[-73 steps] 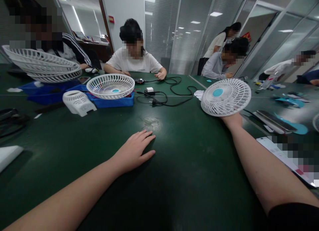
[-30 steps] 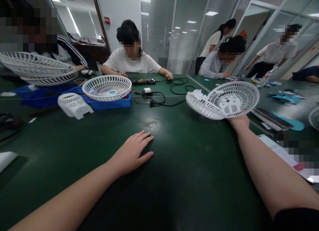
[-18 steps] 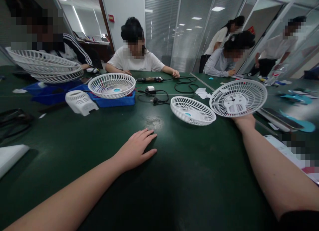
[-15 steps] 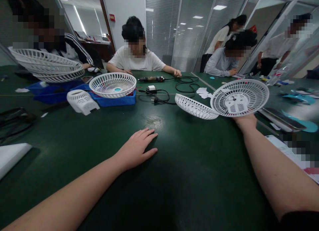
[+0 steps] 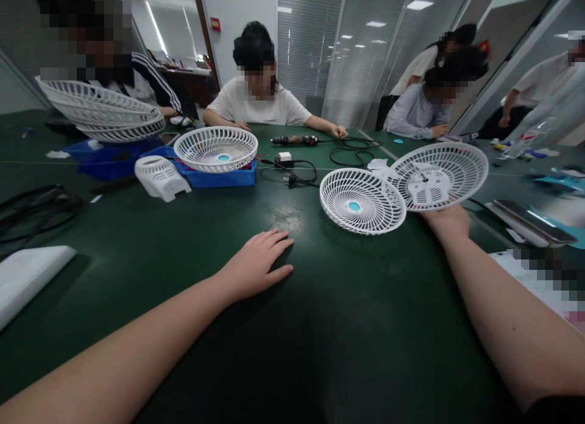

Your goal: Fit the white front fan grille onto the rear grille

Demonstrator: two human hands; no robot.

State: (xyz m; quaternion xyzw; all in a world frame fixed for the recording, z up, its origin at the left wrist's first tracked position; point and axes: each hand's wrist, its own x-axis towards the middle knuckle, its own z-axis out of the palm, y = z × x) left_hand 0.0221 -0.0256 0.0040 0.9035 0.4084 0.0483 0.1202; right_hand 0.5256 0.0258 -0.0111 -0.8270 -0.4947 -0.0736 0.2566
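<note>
My left hand [image 5: 260, 262] lies flat on the green table, holding nothing, with its fingers and thumb apart. At the right, my right hand [image 5: 445, 223] grips the lower edge of a white round fan grille [image 5: 429, 195] from below; its fingers are mostly hidden behind it. That grille is tilted, with its moulded centre plate facing me. Just left of it is a second white fan grille [image 5: 372, 220] with a blue round centre, overlapped at its right edge or touching there; I cannot tell which.
Another fan grille [image 5: 214, 165] rests on a blue bin [image 5: 222, 179], beside a white plastic housing [image 5: 159, 177]. Stacked grilles [image 5: 105, 116] stand at far left. An electric screwdriver [image 5: 295, 141] and a black cable [image 5: 301, 179] lie ahead. Co-workers sit across the table.
The blue-centred grille has tipped from nearly edge-on to showing its open inside. My right hand and its grille have shifted slightly left against the table. My left hand stays flat.
</note>
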